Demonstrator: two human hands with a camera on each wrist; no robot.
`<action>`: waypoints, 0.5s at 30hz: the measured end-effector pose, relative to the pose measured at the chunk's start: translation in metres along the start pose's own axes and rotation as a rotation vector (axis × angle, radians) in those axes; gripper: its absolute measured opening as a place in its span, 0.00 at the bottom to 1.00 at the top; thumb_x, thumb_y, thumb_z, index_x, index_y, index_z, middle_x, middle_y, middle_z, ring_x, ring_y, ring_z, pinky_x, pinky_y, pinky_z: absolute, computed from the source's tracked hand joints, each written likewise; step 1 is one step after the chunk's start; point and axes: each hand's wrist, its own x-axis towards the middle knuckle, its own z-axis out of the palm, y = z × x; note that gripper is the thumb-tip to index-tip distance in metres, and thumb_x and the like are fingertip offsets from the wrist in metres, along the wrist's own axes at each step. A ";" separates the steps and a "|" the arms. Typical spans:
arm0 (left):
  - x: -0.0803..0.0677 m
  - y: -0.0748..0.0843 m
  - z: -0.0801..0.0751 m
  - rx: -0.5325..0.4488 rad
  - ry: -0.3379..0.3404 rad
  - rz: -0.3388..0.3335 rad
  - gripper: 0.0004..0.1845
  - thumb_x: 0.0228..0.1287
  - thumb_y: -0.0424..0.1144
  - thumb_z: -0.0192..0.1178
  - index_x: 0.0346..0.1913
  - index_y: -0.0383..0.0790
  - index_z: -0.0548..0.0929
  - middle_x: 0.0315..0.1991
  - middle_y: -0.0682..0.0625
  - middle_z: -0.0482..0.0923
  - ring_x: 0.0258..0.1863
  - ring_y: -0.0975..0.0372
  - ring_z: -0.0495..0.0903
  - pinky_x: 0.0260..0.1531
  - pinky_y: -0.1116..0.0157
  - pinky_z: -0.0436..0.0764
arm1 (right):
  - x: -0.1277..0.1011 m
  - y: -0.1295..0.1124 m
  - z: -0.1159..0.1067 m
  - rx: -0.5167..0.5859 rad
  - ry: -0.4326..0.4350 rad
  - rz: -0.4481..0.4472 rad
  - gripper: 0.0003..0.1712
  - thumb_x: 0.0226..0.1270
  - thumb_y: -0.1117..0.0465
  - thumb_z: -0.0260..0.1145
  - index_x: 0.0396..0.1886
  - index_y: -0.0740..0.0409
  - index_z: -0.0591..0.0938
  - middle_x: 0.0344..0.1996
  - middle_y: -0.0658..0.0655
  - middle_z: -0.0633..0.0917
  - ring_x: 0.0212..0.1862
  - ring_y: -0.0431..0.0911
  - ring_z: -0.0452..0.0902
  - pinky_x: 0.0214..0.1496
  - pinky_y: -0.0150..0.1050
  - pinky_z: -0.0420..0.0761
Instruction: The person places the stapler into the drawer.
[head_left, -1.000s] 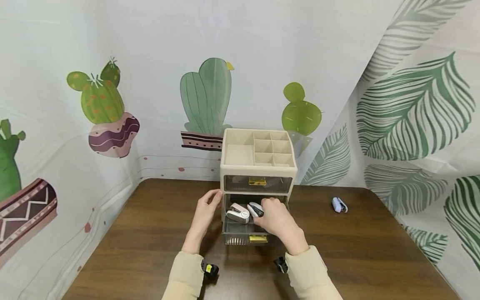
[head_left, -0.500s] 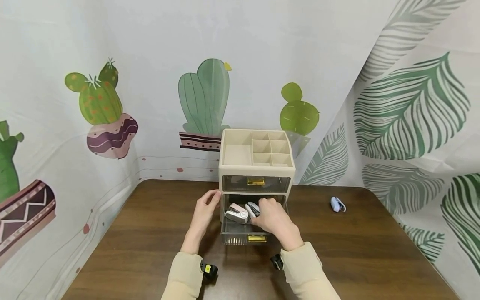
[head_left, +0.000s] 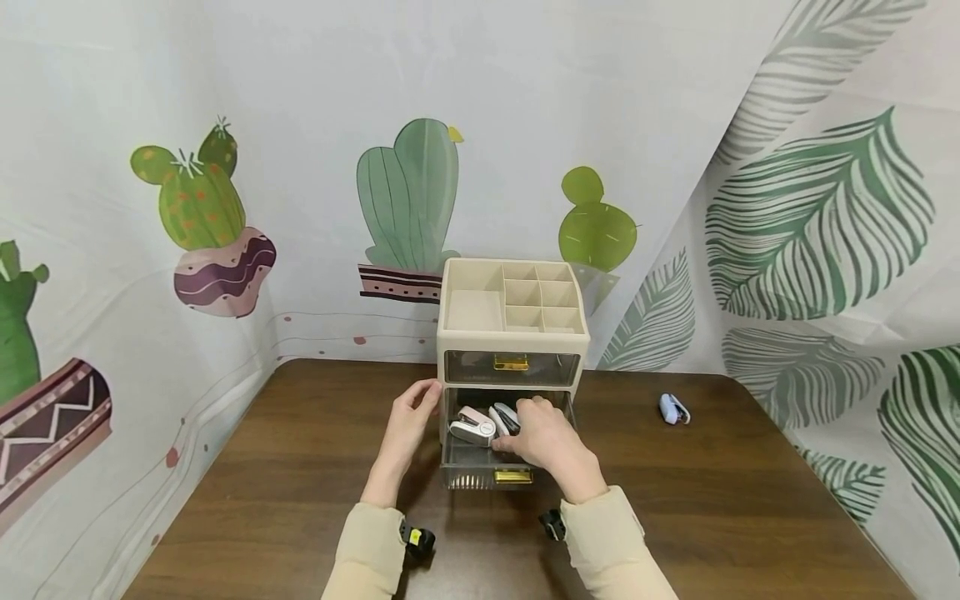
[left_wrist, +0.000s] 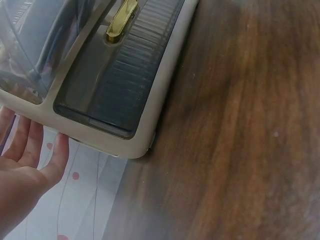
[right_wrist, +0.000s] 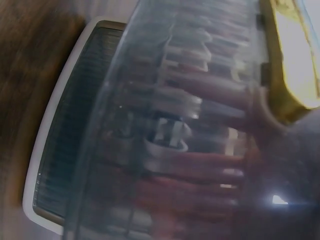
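Note:
A cream desktop organizer point(head_left: 513, 338) stands on the table with its clear middle drawer point(head_left: 468, 477) pulled out. Inside the drawer lies a pink-and-white stapler point(head_left: 472, 429). Just right of it is a grey-white stapler point(head_left: 504, 417), partly hidden by my right hand point(head_left: 547, 435), which reaches in from above and pinches it between thumb and fingers. Through the drawer front, the right wrist view gives only blurred fingers. My left hand point(head_left: 408, 417) rests against the organizer's left side; its fingers point(left_wrist: 60, 155) touch the frame edge in the left wrist view.
On the right of the brown table point(head_left: 720, 492) lies a light blue stapler point(head_left: 674, 409). The organizer's top drawer point(head_left: 513, 368) is closed, as is its bottom drawer point(left_wrist: 107, 90). A printed cloth point(head_left: 315, 200) hangs behind the table.
My right hand and the grey-white stapler have shifted slightly left in the drawer, towards the pink-and-white stapler. My left hand stays at the organizer's side; the head view has shifted a little.

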 end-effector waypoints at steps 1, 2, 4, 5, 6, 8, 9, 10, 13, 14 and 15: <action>-0.001 0.004 0.000 0.001 -0.003 0.000 0.16 0.73 0.38 0.57 0.51 0.25 0.80 0.43 0.42 0.81 0.41 0.63 0.78 0.42 0.68 0.80 | -0.001 0.000 -0.001 0.003 0.002 0.000 0.30 0.47 0.44 0.79 0.36 0.64 0.81 0.32 0.60 0.79 0.34 0.54 0.77 0.38 0.50 0.78; -0.002 0.005 0.001 0.002 -0.004 -0.006 0.16 0.73 0.38 0.57 0.51 0.25 0.80 0.43 0.41 0.81 0.41 0.62 0.78 0.42 0.68 0.80 | -0.003 0.000 -0.002 0.006 0.004 0.000 0.32 0.48 0.43 0.78 0.40 0.65 0.81 0.35 0.61 0.79 0.37 0.56 0.78 0.41 0.51 0.78; -0.002 0.006 0.001 0.008 -0.005 -0.005 0.16 0.73 0.38 0.57 0.51 0.25 0.80 0.44 0.41 0.81 0.42 0.61 0.79 0.43 0.67 0.80 | -0.007 0.001 -0.005 0.013 0.013 -0.009 0.37 0.49 0.42 0.78 0.47 0.67 0.81 0.41 0.64 0.80 0.43 0.59 0.78 0.46 0.53 0.78; -0.002 0.006 0.001 0.009 -0.004 -0.005 0.16 0.73 0.38 0.57 0.51 0.25 0.80 0.44 0.42 0.81 0.42 0.62 0.79 0.43 0.66 0.80 | -0.009 0.001 -0.006 0.016 0.019 -0.016 0.38 0.50 0.43 0.77 0.50 0.68 0.80 0.44 0.65 0.80 0.46 0.60 0.78 0.48 0.54 0.78; -0.002 0.006 0.001 0.009 -0.002 -0.004 0.16 0.73 0.38 0.57 0.51 0.25 0.80 0.44 0.42 0.81 0.42 0.62 0.79 0.45 0.64 0.80 | -0.011 0.001 -0.008 0.019 0.025 -0.023 0.39 0.51 0.43 0.77 0.52 0.68 0.79 0.46 0.66 0.81 0.48 0.60 0.78 0.49 0.54 0.77; -0.002 0.005 0.001 0.011 0.003 -0.001 0.16 0.73 0.37 0.57 0.51 0.25 0.80 0.43 0.43 0.82 0.41 0.63 0.79 0.47 0.58 0.81 | -0.015 0.001 -0.011 0.028 0.035 -0.033 0.40 0.53 0.44 0.76 0.56 0.68 0.78 0.50 0.67 0.80 0.52 0.61 0.76 0.53 0.54 0.76; -0.002 0.004 0.000 0.010 0.005 -0.001 0.16 0.73 0.37 0.57 0.51 0.25 0.80 0.43 0.43 0.82 0.41 0.63 0.79 0.48 0.55 0.80 | -0.017 0.001 -0.013 0.031 0.042 -0.040 0.40 0.54 0.44 0.76 0.57 0.68 0.78 0.50 0.67 0.80 0.53 0.61 0.76 0.54 0.54 0.76; -0.002 0.003 0.000 0.008 0.005 0.000 0.16 0.73 0.37 0.57 0.51 0.25 0.80 0.43 0.43 0.82 0.40 0.64 0.79 0.50 0.51 0.79 | -0.018 0.001 -0.015 0.034 0.048 -0.045 0.39 0.55 0.45 0.75 0.57 0.68 0.77 0.50 0.67 0.80 0.54 0.61 0.76 0.54 0.55 0.75; -0.001 0.003 0.000 -0.006 0.000 -0.005 0.16 0.73 0.37 0.57 0.52 0.25 0.80 0.43 0.42 0.82 0.40 0.66 0.78 0.52 0.43 0.75 | -0.023 0.001 -0.021 0.050 0.066 -0.051 0.36 0.58 0.47 0.74 0.58 0.66 0.78 0.51 0.66 0.80 0.54 0.61 0.76 0.55 0.56 0.74; -0.001 0.002 0.000 -0.012 -0.001 -0.010 0.15 0.73 0.37 0.57 0.52 0.25 0.80 0.43 0.42 0.81 0.40 0.66 0.78 0.53 0.42 0.74 | -0.025 0.001 -0.023 0.053 0.071 -0.051 0.35 0.59 0.47 0.73 0.58 0.65 0.78 0.51 0.65 0.80 0.55 0.61 0.75 0.56 0.56 0.74; -0.001 0.002 0.000 -0.013 -0.003 -0.010 0.16 0.73 0.37 0.57 0.52 0.25 0.80 0.43 0.42 0.81 0.40 0.66 0.78 0.53 0.42 0.74 | -0.026 0.002 -0.025 0.057 0.078 -0.050 0.34 0.60 0.47 0.72 0.59 0.65 0.78 0.51 0.65 0.80 0.55 0.61 0.75 0.55 0.57 0.74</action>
